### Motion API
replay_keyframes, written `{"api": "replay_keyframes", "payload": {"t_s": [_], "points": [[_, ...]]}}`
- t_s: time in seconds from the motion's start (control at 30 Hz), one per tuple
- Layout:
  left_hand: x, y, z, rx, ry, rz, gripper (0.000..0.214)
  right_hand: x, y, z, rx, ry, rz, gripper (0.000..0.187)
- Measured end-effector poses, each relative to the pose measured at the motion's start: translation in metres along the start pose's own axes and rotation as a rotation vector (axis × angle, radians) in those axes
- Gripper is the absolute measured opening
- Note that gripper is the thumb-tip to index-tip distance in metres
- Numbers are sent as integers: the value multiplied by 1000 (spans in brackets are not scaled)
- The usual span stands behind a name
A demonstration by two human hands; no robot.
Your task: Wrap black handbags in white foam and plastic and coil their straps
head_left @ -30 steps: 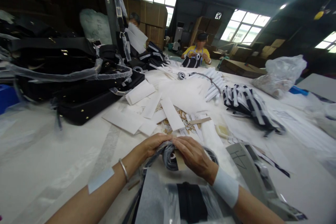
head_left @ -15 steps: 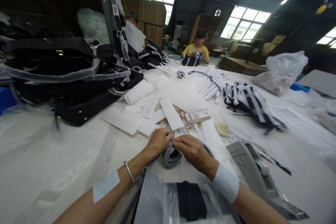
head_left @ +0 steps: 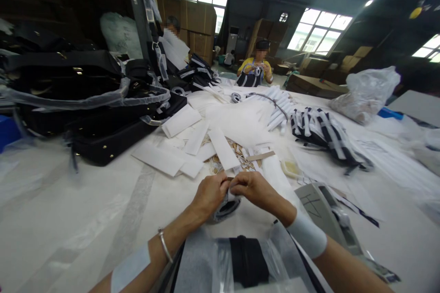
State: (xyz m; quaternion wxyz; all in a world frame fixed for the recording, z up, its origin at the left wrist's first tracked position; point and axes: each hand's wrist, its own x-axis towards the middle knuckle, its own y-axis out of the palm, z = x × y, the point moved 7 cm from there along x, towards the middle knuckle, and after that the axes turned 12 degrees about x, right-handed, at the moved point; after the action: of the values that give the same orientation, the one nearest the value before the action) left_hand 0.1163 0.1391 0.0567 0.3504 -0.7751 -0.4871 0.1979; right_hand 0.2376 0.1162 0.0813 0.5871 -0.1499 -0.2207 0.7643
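Note:
Just in front of me on the table stands a coiled strap (head_left: 220,216), dark and wrapped in cloudy plastic film, turned so its open loop shows. My left hand (head_left: 210,194) is closed at its upper left edge, with the thumb and fingers pinched together. Close beside it, my right hand (head_left: 256,192) pinches the top of the same coil from the right. Both sets of fingertips nearly meet, and they hide part of the strap. Below the coil lies a grey panel (head_left: 195,261) bearing a black piece (head_left: 245,261) under clear plastic.
Black bags (head_left: 103,137) are piled at left. White paper strips (head_left: 220,146) and loose tags lie beyond my hands. A grey device (head_left: 319,210) sits at right, with strapped black pieces (head_left: 323,132) behind it. A person in yellow (head_left: 259,66) works across the table.
My right hand has gone from lying flat-fingered over the coil to a pinch at its top. The coil has turned, and my right forearm has shifted right.

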Motion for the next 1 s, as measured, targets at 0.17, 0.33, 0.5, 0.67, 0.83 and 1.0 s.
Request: {"api": "replay_keyframes", "payload": {"t_s": [0.17,0.33,0.5,0.67,0.83,1.0], "points": [[-9,0,-1,-59,-7,-42,26,-2,4,-27,332,220,-86,17],[-21,3,-2,-157,6,3,20,-6,9,-39,502,346,-40,35],[-26,3,-4,-247,30,-22,17,-8,9,-35,415,347,85,21],[-29,6,-7,-185,47,-26,20,-8,6,-29,324,400,177,12],[-29,8,-7,-164,-15,-1,25,-6,5,-17,226,396,182,8],[-31,9,2,-120,-79,89,24,-6,3,-4,15,332,125,10]]}}
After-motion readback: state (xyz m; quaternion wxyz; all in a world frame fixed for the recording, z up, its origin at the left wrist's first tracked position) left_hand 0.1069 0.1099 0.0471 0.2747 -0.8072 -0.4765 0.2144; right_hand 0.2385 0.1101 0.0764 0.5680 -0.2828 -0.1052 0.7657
